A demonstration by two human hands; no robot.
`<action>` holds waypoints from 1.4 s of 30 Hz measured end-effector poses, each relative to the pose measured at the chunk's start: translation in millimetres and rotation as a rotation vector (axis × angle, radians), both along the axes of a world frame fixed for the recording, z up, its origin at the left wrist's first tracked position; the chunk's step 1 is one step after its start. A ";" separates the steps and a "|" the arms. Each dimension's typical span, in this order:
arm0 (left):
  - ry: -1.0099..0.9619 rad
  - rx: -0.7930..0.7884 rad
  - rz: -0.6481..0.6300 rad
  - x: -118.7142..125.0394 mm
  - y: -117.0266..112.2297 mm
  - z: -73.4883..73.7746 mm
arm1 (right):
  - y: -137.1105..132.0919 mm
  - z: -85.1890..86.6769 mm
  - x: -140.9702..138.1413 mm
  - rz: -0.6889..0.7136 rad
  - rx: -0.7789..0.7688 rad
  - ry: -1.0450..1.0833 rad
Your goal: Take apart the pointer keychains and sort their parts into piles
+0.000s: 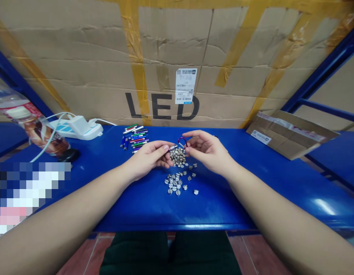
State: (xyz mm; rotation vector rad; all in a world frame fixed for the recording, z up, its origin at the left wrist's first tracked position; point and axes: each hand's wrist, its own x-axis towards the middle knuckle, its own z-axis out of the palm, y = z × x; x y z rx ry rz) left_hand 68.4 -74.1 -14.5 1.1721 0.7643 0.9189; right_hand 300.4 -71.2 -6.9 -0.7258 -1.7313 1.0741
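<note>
My left hand [152, 156] and my right hand [205, 149] meet over the blue table [251, 179], both with fingers curled. Between their fingertips is a small keychain flashlight [179, 144] with a silver body and a purple clip loop; the left pinches the silver end, the right holds the loop. Just below the hands lies a pile of small round silver button cells [178, 170], several scattered toward me. A bundle of coloured small flashlights [135, 136] lies on the table left of my left hand.
A white power strip with a plug and cable [79, 128] sits at the back left, beside a tilted plastic bottle [31, 122]. An open flat cardboard box [288, 133] lies at the right. A large carton marked LED [162, 107] forms the back wall.
</note>
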 end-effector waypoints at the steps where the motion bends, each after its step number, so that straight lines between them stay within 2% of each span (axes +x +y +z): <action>1: -0.001 0.004 -0.009 0.9 -0.2 -0.7 | -1.1 -1.0 -2.6 -0.006 0.011 0.007; 13: -0.011 0.045 -0.026 6.2 -5.0 -4.2 | -8.7 -3.1 -13.1 -0.093 0.061 -0.057; 21: 0.142 0.232 -0.037 6.1 -4.6 -7.3 | -6.8 -11.0 -15.7 -0.088 0.102 -0.065; 27: 0.210 0.368 -0.037 6.2 -6.8 -5.1 | -12.0 -11.1 -18.6 -0.129 0.152 -0.162; 31: 0.276 0.388 -0.007 3.3 -5.1 -2.6 | -10.5 -7.2 -14.1 -0.104 0.179 -0.217; 36: 0.409 0.404 0.022 -1.9 -2.5 5.1 | -6.9 5.3 0.9 -0.145 0.335 -0.364; 39: 0.501 0.455 0.022 -3.8 -4.2 9.3 | -7.3 9.2 6.7 -0.158 0.296 -0.362; 42: 0.517 0.487 -0.035 -4.9 -6.7 9.9 | -9.8 7.8 6.0 -0.071 0.174 -0.268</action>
